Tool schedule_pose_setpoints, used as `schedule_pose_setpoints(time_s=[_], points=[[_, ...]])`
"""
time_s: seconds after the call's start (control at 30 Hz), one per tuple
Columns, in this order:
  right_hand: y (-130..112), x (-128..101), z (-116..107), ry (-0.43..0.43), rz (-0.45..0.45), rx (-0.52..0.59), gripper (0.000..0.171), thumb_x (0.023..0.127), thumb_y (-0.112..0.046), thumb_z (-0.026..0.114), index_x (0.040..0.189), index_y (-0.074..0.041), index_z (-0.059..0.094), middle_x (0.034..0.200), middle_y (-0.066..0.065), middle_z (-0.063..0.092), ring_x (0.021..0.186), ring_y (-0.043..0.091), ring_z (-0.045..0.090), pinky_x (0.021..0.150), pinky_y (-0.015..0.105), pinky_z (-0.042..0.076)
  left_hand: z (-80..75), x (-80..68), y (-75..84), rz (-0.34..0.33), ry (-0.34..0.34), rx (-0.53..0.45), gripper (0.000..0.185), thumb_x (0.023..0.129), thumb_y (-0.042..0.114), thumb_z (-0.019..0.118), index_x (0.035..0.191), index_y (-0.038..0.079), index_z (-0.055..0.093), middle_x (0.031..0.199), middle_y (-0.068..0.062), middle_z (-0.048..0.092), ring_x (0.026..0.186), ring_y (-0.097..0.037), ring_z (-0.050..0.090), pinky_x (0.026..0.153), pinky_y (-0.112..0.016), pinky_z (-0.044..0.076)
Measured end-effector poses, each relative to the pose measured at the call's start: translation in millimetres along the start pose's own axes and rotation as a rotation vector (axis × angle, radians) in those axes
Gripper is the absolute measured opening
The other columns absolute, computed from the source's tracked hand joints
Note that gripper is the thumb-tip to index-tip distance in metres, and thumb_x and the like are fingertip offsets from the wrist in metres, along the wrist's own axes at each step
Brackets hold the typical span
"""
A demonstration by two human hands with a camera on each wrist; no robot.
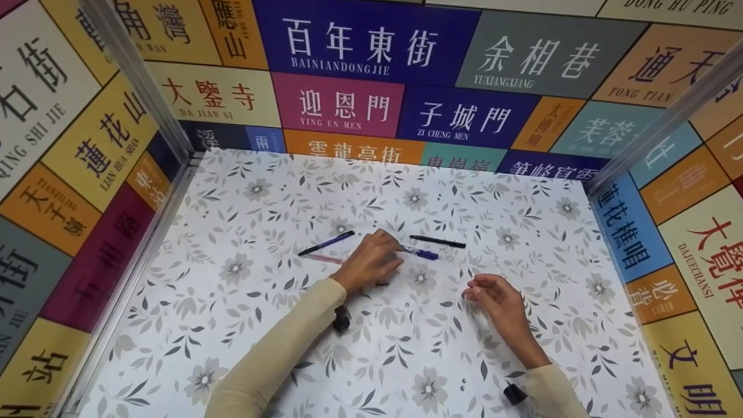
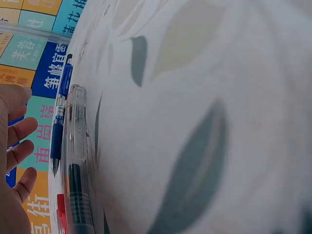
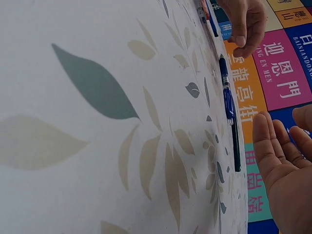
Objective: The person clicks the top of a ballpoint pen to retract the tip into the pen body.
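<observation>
My left hand (image 1: 374, 261) hovers over a loose group of pens, fingers loosely bent and apart, holding nothing. Just right of its fingertips lies a blue click pen (image 1: 426, 254), with a black pen (image 1: 438, 241) behind it. To its left are a dark blue pen (image 1: 326, 242) and a thin reddish pen (image 1: 323, 258). In the left wrist view, a clear-barrelled pen (image 2: 77, 146) lies near the camera; the left hand mostly hides it in the head view. My right hand (image 1: 496, 305) is farther right, fingers relaxed, nothing in it.
A white cloth with grey flowers and leaves covers the table (image 1: 232, 348). Panels (image 1: 348, 52) printed with coloured place names enclose the back and both sides. Metal posts (image 1: 139, 75) stand at the corners.
</observation>
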State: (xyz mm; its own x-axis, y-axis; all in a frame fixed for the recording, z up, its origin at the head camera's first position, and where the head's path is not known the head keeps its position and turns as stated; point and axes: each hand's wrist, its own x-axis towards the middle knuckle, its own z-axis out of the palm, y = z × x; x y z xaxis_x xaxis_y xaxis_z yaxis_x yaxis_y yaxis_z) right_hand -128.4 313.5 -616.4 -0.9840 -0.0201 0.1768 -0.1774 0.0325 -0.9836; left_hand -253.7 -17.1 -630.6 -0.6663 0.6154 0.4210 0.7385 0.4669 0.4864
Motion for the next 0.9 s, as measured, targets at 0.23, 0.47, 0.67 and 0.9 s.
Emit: schedule_pose_setpoints(time_s=[0.23, 0.47, 0.67, 0.9], points=[[0.5, -0.4, -1.1, 0.004, -0.008, 0.007, 0.031, 0.103, 0.014, 0.066, 0.129, 0.026, 0.058, 0.117, 0.052, 0.059, 0.096, 0.024, 0.080, 0.087, 0.035, 0.065, 4.2, 10.5, -3.0, -0.004, 0.007, -0.028, 0.021, 0.103, 0.020, 0.079, 0.119, 0.006, 0.082, 0.119, -0.007, 0.078, 0.116, -0.027, 0.063, 0.094, -0.049, 0.050], [0.0, -1.2, -2.2, -0.006, -0.018, -0.006, 0.031, 0.104, 0.013, 0.065, 0.129, 0.027, 0.055, 0.116, 0.047, 0.063, 0.097, 0.024, 0.080, 0.087, 0.036, 0.065, 11.0, 19.5, -7.8, -0.074, -0.041, -0.031, 0.027, 0.104, 0.024, 0.080, 0.125, 0.008, 0.081, 0.128, -0.005, 0.076, 0.124, -0.025, 0.061, 0.103, -0.048, 0.049], [-1.4, -1.2, -1.7, -0.008, -0.006, -0.038, 0.031, 0.104, 0.011, 0.067, 0.130, 0.025, 0.058, 0.117, 0.048, 0.062, 0.097, 0.028, 0.080, 0.086, 0.035, 0.065, 14.8, 21.5, -11.8, -0.124, -0.079, 0.004, 0.029, 0.103, 0.029, 0.079, 0.127, 0.013, 0.080, 0.130, -0.002, 0.074, 0.124, -0.021, 0.059, 0.103, -0.046, 0.045], [-1.7, -1.9, -1.8, 0.001, 0.007, -0.051, 0.029, 0.103, 0.012, 0.067, 0.129, 0.022, 0.061, 0.117, 0.050, 0.061, 0.096, 0.026, 0.080, 0.086, 0.034, 0.065, 18.1, 21.0, -18.3, -0.160, -0.124, 0.016, 0.032, 0.104, 0.029, 0.078, 0.132, 0.015, 0.078, 0.135, 0.000, 0.071, 0.129, -0.019, 0.057, 0.108, -0.045, 0.043]])
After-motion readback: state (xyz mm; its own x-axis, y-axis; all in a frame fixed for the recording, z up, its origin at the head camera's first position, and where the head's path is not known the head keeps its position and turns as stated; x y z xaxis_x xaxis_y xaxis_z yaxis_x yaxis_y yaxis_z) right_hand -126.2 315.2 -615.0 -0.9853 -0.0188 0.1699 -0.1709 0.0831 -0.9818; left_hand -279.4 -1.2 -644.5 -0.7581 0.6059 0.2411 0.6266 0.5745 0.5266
